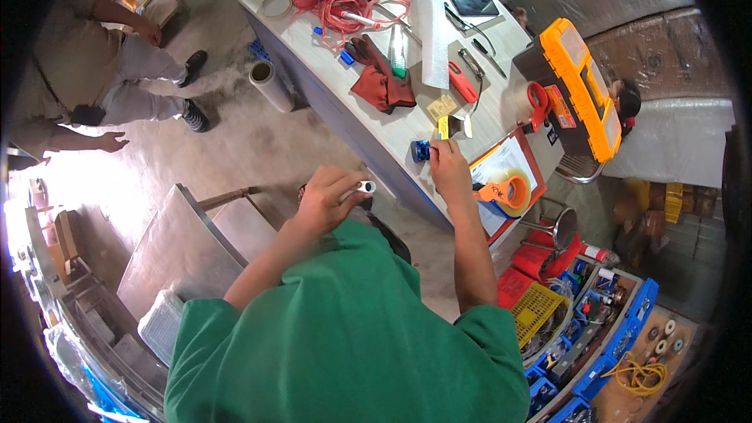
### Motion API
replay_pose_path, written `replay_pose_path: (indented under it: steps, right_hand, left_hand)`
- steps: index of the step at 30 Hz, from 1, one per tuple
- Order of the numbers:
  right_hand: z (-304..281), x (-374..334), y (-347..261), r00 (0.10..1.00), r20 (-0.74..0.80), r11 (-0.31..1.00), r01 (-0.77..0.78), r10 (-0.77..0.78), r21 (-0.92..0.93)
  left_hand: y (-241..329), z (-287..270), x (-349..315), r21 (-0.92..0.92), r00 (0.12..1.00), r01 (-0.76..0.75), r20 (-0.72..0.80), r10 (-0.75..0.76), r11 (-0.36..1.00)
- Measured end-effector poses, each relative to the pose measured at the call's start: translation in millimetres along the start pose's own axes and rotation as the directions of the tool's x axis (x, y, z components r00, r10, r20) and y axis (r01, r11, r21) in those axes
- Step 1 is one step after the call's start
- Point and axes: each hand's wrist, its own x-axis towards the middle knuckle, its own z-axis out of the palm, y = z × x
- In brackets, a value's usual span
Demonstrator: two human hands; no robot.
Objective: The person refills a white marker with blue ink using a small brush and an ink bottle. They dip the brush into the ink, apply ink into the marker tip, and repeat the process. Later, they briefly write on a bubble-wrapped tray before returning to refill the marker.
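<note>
My left hand [323, 197] is closed around a short white tube [366, 186], whose end with a dark round opening points to the right, off the table's edge. My right hand [449, 168] pinches a small blue-and-black piece [421, 151] at the near edge of the table [329, 47]; its exact kind is too small to tell. Just beyond that hand stands a small yellow-and-black carton [453, 127] with a flap up. A clipboard with paper [495, 158] lies beside my right wrist, bearing an orange tape dispenser [495, 192] with a clear roll.
On the table are red gloves [381, 84], pink cord [341, 12], a red cutter [463, 82], a phone [474, 5] and an orange-lidded toolbox [580, 86]. A person [86, 86] stands at the left. Parts bins [627, 329] lie at lower right. A plastic-wrap roll [270, 84] stands on the floor.
</note>
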Motion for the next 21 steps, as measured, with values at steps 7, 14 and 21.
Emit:
replay_pose_path:
  steps: [7,14,21]
  right_hand:
    - [-3,1,-6,0.999,0.048,0.998,-0.019,0.022,-0.058]
    - [-9,5,-7,0.995,0.074,0.983,0.071,-0.059,-0.17]
    - [-13,8,-10,0.99,0.127,0.972,0.093,-0.066,-0.218]
  left_hand:
    - [-7,-15,-17,-0.027,0.997,0.044,-0.068,-0.046,0.999]
    - [-16,-29,-33,0.0,0.986,0.127,-0.11,-0.126,0.992]
    - [-22,-39,-35,-0.01,0.983,0.127,-0.132,-0.127,0.992]
